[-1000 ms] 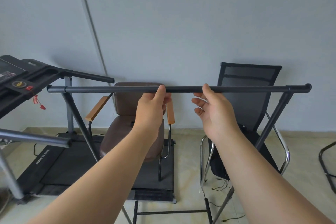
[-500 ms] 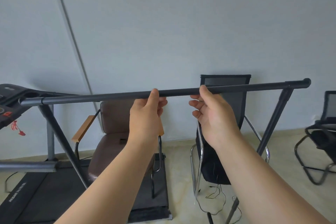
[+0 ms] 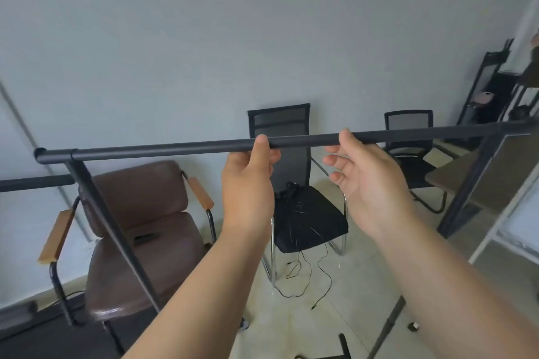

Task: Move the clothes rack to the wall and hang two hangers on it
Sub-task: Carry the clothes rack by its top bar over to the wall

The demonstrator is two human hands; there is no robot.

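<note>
The clothes rack [image 3: 175,146] is a dark grey metal frame whose top bar runs across the view at chest height, slightly tilted up to the right. Its slanted legs drop at the left and right ends. My left hand [image 3: 248,183] is wrapped around the bar near its middle. My right hand [image 3: 367,181] holds the bar just to the right, thumb over the top and fingers loosely curled behind. No hangers are in view.
A pale wall [image 3: 262,38] stands ahead. Before it are a brown padded armchair [image 3: 140,224], a black mesh chair [image 3: 303,207] with loose cables on the floor, and a second black chair [image 3: 411,140]. A table [image 3: 455,181] and dark shelving [image 3: 490,90] are at right.
The view and the rack have swung to the right: the treadmill has left the frame, a second chair, a table and shelving have come in. Both hands stay on the bar.
</note>
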